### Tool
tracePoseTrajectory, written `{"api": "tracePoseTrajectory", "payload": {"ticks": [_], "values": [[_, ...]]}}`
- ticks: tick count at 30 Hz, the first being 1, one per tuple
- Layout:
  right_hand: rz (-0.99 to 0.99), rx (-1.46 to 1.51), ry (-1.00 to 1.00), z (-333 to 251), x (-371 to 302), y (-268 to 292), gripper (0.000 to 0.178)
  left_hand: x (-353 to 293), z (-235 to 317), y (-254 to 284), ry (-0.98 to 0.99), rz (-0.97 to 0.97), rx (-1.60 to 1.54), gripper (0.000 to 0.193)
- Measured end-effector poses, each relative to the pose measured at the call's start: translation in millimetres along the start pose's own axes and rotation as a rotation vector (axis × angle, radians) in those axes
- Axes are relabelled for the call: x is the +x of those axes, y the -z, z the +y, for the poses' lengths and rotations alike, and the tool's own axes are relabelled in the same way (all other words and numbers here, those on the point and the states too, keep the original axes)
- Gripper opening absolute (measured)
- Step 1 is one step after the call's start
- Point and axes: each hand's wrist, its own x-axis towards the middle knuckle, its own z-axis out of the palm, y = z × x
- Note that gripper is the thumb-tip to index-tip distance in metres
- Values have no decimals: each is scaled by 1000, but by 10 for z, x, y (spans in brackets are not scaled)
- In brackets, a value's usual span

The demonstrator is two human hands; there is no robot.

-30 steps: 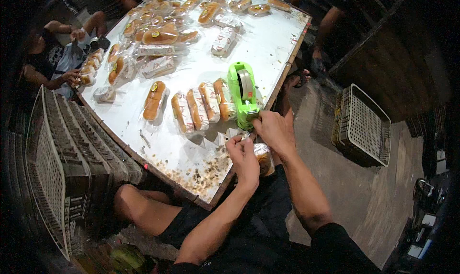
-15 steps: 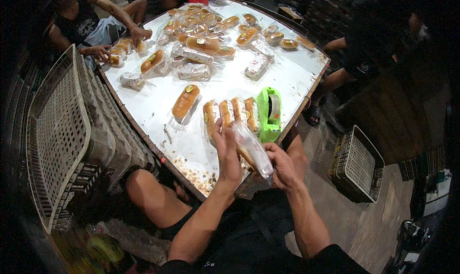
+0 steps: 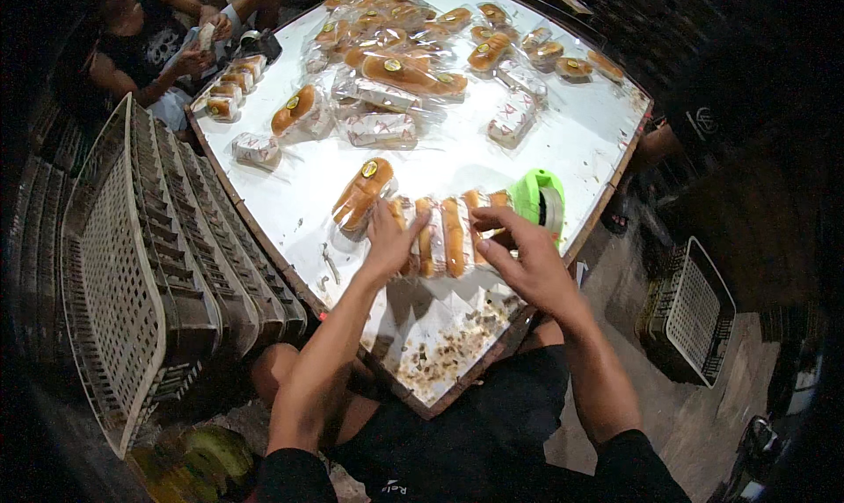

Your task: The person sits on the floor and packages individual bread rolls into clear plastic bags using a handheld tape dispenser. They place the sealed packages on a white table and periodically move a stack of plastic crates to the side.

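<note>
Several golden bread rolls (image 3: 453, 236) in clear wrappers with white printed paper lie side by side in a row in front of me. My left hand (image 3: 391, 246) closes round the left end of the row, its thumb over the rolls and its fingers at the outer side. At the right end, my right hand (image 3: 534, 261) curls over the last rolls, thumb and forefinger a little apart; its other fingers are partly hidden. A green tape dispenser (image 3: 532, 195) stands just beyond it. One wrapped roll (image 3: 363, 193) with a yellow round label rests beyond my left hand.
More wrapped rolls (image 3: 413, 72) are heaped across the far part of the white table (image 3: 440, 164). Brown crumbs or stains mark its near corner (image 3: 440, 362). Stacked plastic crates (image 3: 132, 274) stand at left, another crate (image 3: 703, 309) at right. A person (image 3: 167, 54) sits far left, holding something.
The wrapped roll that both hands held over the near edge is now down with the row. My hands have moved forward to the row's two ends. The far-left person's hands have lifted.
</note>
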Motion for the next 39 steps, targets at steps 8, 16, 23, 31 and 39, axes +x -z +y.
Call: {"api": "tracePoseTrajectory", "payload": {"ticks": [8,16,23,31,39], "values": [[-365,-792,-322,-40,1904,-826,68,-293,434,650,35,22,-757,64],[-467,-1005,507,59,2422,-1939,55,-448,560,1372,-12,603,-998,58],[-74,-803,316,-259,2432,-1714,43,-404,501,1387,119,723,-908,58],[-11,59,232,-867,793,-1272,43,-371,576,1164,96,679,-955,52],[318,134,334,-775,-152,-505,11,-1109,1109,580,-502,264,-606,19]]}}
